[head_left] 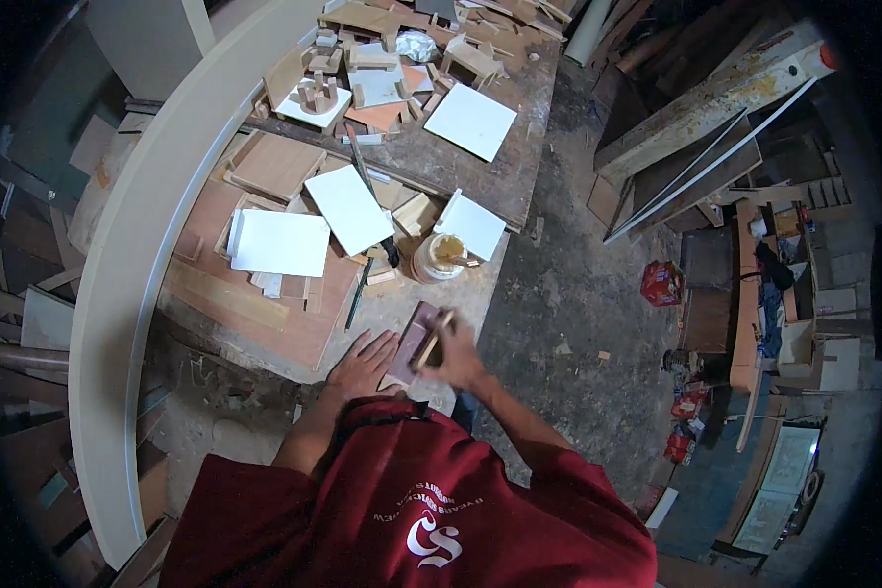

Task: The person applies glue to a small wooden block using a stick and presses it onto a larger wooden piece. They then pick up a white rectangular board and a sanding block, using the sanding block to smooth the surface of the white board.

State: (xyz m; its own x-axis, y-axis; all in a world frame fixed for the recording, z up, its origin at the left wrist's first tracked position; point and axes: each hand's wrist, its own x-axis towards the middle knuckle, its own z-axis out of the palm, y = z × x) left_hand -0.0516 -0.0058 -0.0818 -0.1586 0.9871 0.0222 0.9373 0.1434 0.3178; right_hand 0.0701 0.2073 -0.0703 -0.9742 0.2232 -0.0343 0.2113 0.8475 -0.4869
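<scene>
Near the front edge of the workbench lies a purplish-brown strip [409,345], which looks like sandpaper. My left hand [361,367] rests open and flat beside its left edge, fingers stretched out and thumb near its lower end. On the strip's right side my right hand [455,357] is closed on a small, thin wooden piece [429,351], held on edge against the strip. The fingers hide part of that piece. Just beyond stands a tub of yellowish paste [438,258] with a flat stick in it. A dark thin rod [358,294] lies left of the tub.
White panels [280,243] and wood offcuts [276,162] cover the bench farther off. A long curved pale board [118,265] runs along the left. Concrete floor [568,294] lies to the right, with a red box [662,283] and a leaning beam [706,103].
</scene>
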